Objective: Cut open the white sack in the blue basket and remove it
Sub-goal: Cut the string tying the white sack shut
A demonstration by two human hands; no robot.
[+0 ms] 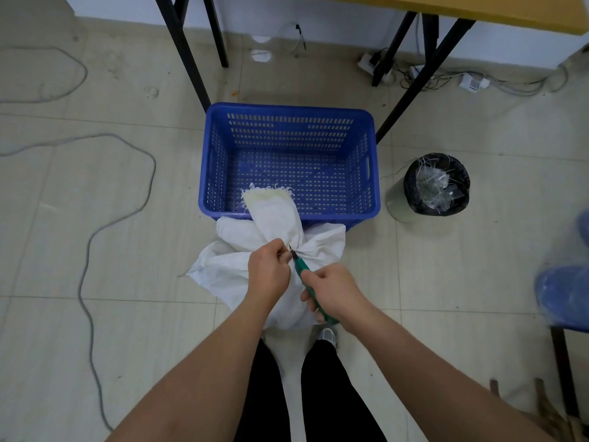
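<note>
White sack [274,228] on floor against blue basket [288,161] front, top flopped over rim. Left hand [269,272] pinches the tied neck; right hand [334,290] closed around green-handled cutter [302,267], blade at neck.

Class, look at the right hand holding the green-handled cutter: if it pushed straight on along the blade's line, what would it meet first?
Most likely the tied neck of the white sack, beside the left hand's fingertips; depth is unclear. The right hand points the cutter there.

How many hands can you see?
2. The left hand pinches the white sack's tied neck; the right hand holds the green cutter against it.
</note>
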